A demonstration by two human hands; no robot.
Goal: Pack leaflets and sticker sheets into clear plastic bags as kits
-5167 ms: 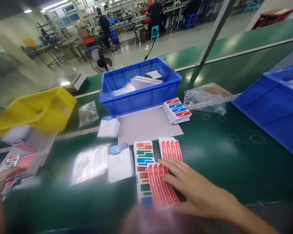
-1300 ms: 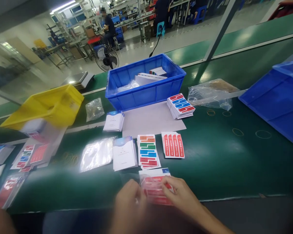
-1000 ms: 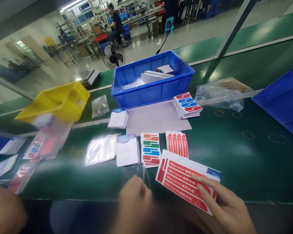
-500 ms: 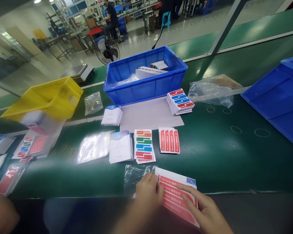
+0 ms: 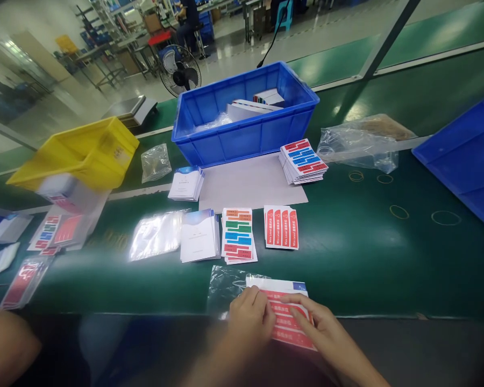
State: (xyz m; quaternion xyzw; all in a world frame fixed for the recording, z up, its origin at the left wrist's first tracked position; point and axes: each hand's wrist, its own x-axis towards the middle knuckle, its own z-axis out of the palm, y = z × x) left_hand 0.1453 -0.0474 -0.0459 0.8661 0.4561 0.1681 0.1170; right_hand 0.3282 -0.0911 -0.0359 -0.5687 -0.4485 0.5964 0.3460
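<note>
Near the front edge of the green table, my right hand [image 5: 317,325] grips a red label sheet [image 5: 288,336], thumb and fingers over its right part. A white booklet or card with a blue corner [image 5: 300,286] lies behind that sheet and shows above it. My left hand [image 5: 251,314] is closed at the sheet's left edge, over the right side of a clear plastic bag [image 5: 223,287]; its fingertips are partly hidden. Just beyond lie white booklets [image 5: 199,236], multicoloured label sheets [image 5: 237,234] and a stack of red label sheets [image 5: 281,228].
A blue bin [image 5: 246,131] stands at the back, a yellow bin [image 5: 80,156] at left, another blue bin [image 5: 463,156] at right. Clear bags [image 5: 155,234] and rubber bands [image 5: 399,212] lie on the table. Another person's arm [image 5: 8,338] shows lower left.
The red sheet and the card behind it have shifted left and levelled out, closer to my left hand and the bag. My right hand moved left with them. The view tilted slightly down.
</note>
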